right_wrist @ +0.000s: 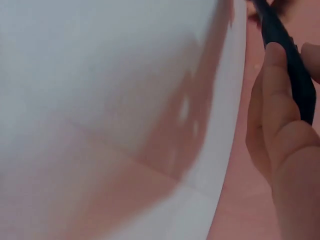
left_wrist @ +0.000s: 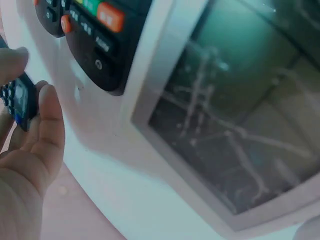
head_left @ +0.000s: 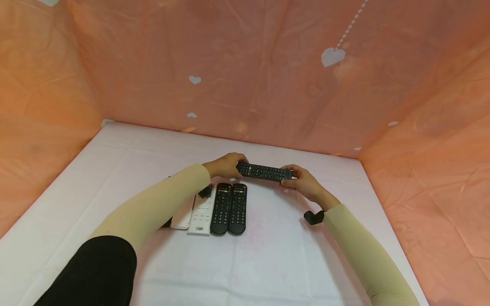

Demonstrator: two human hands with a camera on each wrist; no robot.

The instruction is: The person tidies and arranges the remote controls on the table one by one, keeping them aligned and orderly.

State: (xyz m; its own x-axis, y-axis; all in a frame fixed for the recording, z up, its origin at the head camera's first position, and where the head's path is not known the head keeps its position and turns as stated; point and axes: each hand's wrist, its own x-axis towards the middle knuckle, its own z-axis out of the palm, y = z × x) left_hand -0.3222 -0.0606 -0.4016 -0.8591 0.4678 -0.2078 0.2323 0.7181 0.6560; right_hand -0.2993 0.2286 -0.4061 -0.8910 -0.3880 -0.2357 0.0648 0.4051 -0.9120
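A black remote control (head_left: 265,172) with rows of buttons is held crosswise above the far part of the table, buttons facing up. My left hand (head_left: 227,165) grips its left end, and my right hand (head_left: 305,182) pinches its right end between thumb and fingers. In the left wrist view, the left fingers (left_wrist: 50,117) curl about the remote's end (left_wrist: 22,100). The right wrist view has the right hand (right_wrist: 287,125) around the remote's dark edge (right_wrist: 295,70). Two black remotes (head_left: 220,208) (head_left: 238,208) lie side by side nearer me.
Left of the black remotes lie a white remote (head_left: 200,214) with a small screen and another white item (head_left: 181,219), partly hidden under the left sleeve (head_left: 160,199). A white cloth covers the table (head_left: 268,255). Orange sheeting (head_left: 245,85) with white hearts hangs behind and at both sides.
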